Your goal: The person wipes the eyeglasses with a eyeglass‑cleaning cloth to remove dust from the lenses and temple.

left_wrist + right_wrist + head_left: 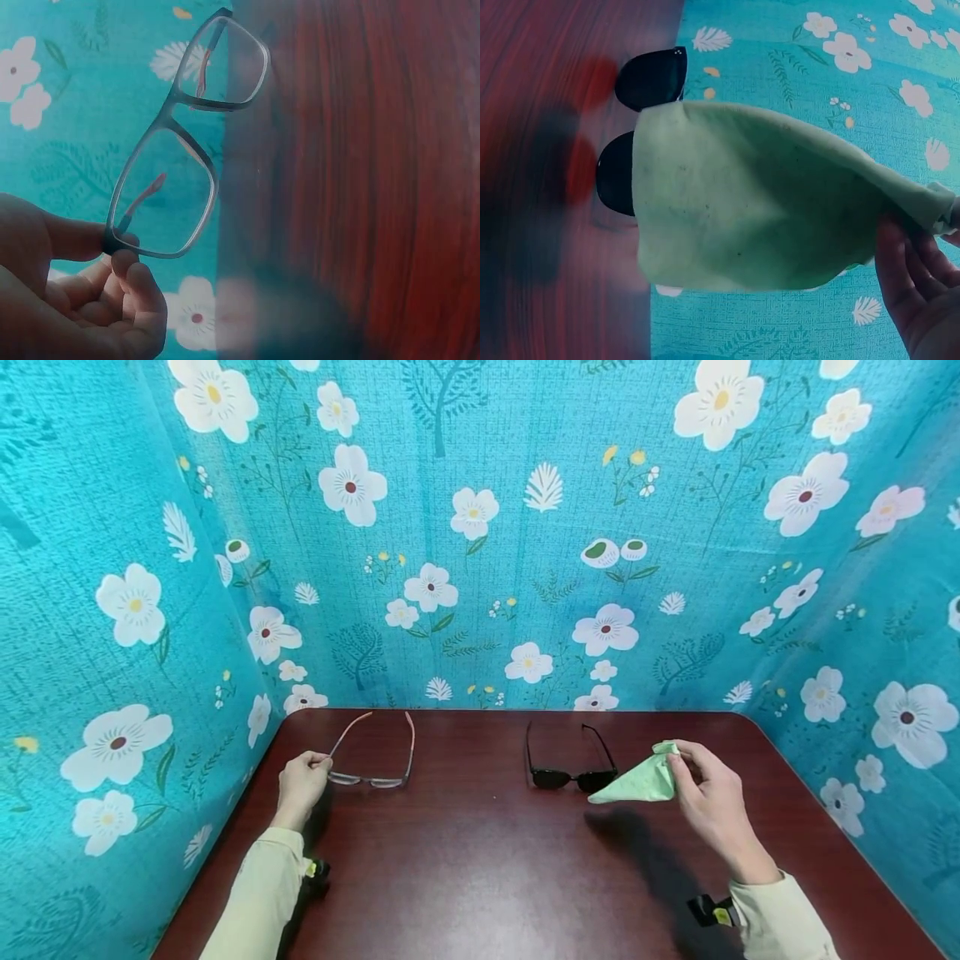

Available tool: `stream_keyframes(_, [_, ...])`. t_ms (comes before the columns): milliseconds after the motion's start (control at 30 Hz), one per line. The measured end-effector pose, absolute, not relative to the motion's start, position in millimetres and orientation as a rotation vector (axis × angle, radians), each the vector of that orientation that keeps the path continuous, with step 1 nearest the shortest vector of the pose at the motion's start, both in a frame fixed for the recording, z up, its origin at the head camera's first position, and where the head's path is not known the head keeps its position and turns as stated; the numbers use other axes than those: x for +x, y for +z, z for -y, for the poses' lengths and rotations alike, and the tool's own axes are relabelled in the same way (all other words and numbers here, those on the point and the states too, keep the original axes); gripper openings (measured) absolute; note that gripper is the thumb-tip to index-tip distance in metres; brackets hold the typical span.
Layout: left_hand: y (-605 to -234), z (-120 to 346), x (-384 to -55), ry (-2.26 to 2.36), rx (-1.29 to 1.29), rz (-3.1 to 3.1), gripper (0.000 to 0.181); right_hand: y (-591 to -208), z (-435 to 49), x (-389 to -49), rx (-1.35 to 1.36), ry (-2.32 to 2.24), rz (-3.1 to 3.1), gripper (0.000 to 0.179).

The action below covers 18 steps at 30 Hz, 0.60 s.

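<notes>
My left hand (pixel 302 783) pinches the outer corner of clear eyeglasses (pixel 367 781) at the table's left, their temples unfolded toward the back. In the left wrist view, thumb and fingertips hold the dark frame (pixel 171 109) near its hinge. On the right, a light green cloth (pixel 641 781) hangs from the thumb and fingers of my right hand (pixel 712 789). Dark sunglasses (pixel 551 778) stand behind the cloth with temples unfolded. The right wrist view shows the cloth (pixel 735 202) covering part of the sunglasses (pixel 652 79).
The dark red wooden table (pixel 465 860) has rounded back corners. A turquoise flowered curtain (pixel 480 585) rises along its back and both sides. Small dark devices (pixel 712 911) are worn at the wrists.
</notes>
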<state>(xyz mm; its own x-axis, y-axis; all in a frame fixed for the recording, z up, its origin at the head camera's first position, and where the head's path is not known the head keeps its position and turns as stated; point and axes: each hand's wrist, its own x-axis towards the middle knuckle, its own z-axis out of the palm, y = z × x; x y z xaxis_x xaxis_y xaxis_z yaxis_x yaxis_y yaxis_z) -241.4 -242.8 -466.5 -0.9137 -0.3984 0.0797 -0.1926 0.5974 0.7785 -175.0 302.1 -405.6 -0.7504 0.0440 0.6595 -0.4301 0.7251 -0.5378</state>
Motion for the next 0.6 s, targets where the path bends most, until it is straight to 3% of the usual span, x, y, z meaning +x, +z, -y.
stream_keyframes(600, [-479, 265, -244, -1.409, 0.708, 2.55, 0.034, -404, -314, -170, 0.116, 0.973, 2.399, 0.016])
